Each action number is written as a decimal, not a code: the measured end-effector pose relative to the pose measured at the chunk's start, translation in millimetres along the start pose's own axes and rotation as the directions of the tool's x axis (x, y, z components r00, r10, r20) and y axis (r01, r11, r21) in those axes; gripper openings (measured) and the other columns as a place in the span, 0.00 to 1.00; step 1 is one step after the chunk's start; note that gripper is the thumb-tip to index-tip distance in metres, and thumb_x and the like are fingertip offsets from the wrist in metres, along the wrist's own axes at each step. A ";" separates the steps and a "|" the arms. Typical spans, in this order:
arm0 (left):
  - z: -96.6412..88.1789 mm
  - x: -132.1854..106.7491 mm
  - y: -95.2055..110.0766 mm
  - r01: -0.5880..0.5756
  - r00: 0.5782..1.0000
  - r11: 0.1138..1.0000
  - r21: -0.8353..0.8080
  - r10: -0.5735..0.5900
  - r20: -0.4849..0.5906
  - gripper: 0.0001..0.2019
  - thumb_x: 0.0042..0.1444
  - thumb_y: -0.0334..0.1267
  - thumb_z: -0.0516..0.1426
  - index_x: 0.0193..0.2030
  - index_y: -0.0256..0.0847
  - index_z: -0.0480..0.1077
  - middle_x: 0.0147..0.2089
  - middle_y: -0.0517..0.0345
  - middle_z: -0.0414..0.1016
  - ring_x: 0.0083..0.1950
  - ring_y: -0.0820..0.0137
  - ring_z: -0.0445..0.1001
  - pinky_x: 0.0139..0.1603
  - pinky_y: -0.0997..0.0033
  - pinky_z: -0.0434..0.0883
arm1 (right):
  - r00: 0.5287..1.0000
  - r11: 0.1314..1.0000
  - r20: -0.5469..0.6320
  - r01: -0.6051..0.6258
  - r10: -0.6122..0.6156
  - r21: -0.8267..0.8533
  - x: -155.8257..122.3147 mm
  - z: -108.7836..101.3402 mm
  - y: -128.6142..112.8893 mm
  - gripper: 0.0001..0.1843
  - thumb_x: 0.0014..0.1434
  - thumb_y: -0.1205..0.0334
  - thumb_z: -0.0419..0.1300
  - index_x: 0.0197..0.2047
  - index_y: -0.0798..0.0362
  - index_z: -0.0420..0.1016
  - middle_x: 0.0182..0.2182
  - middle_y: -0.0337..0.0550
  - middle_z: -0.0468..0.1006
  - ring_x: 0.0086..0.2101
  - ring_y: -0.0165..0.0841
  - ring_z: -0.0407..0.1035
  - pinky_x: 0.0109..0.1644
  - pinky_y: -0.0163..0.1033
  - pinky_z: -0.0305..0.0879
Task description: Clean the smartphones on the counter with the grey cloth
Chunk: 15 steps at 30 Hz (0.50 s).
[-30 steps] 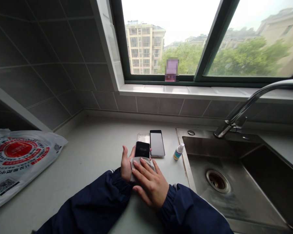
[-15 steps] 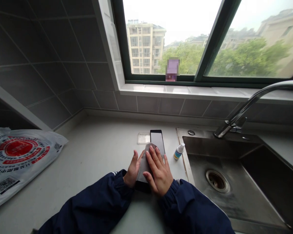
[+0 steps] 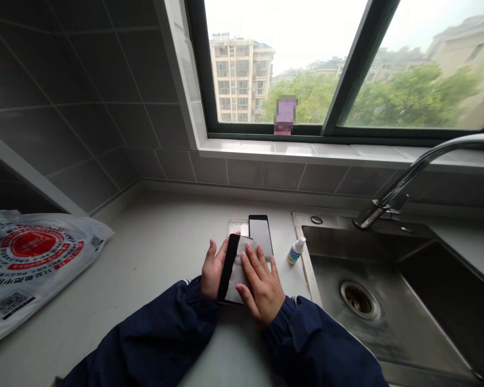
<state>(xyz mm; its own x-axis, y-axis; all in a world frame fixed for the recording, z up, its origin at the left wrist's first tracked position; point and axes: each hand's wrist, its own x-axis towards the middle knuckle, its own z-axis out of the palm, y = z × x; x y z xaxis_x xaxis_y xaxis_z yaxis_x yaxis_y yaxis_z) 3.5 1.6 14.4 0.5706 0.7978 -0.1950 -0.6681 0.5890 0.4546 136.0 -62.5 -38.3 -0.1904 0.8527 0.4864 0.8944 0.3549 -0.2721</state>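
My left hand (image 3: 213,270) is closed round the left side of a black-faced smartphone (image 3: 227,269), its thumb pointing up and some fingers hidden behind. A grey cloth (image 3: 240,271) with zigzag edges covers much of the phone's face, leaving a dark strip bare on the left. Flat on that cloth lies my right hand (image 3: 263,282), fingers stretched out and thumb spread. Just beyond, a black-edged slab like a second phone (image 3: 260,230) lies on the counter, its face pale. A clear tray or case (image 3: 237,226) is partly hidden behind the held phone.
A small white-capped spray bottle (image 3: 296,250) stands by the edge of the steel sink (image 3: 371,263). Over the sink arches a chrome faucet (image 3: 399,183). A printed plastic bag (image 3: 36,258) lies on the white counter (image 3: 165,236) at left, and a window is behind.
My left hand and the phone have shifted slightly left, and the phone's dark left strip now shows. The cloth has stayed under my right hand, which has barely moved.
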 end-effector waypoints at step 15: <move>-25.6 12.1 24.2 0.024 0.994 0.997 0.076 -0.016 -0.111 0.44 0.57 0.68 0.41 0.63 0.26 0.60 0.51 0.32 0.74 0.40 0.53 0.77 0.41 0.53 0.73 | 0.953 0.948 -0.106 0.296 -0.284 0.117 0.5 -5.6 -12.9 0.19 0.68 0.59 0.52 0.60 0.56 0.68 0.61 0.50 0.69 0.66 0.42 0.53 0.71 0.59 0.40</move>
<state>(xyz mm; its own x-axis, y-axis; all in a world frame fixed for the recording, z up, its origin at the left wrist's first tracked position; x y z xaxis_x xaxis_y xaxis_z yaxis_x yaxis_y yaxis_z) -18.0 28.8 0.8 0.5244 0.7979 -0.2974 -0.6157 0.5965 0.5149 126.6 -68.8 -29.9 -0.3930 0.6709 0.6288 0.7441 0.6338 -0.2113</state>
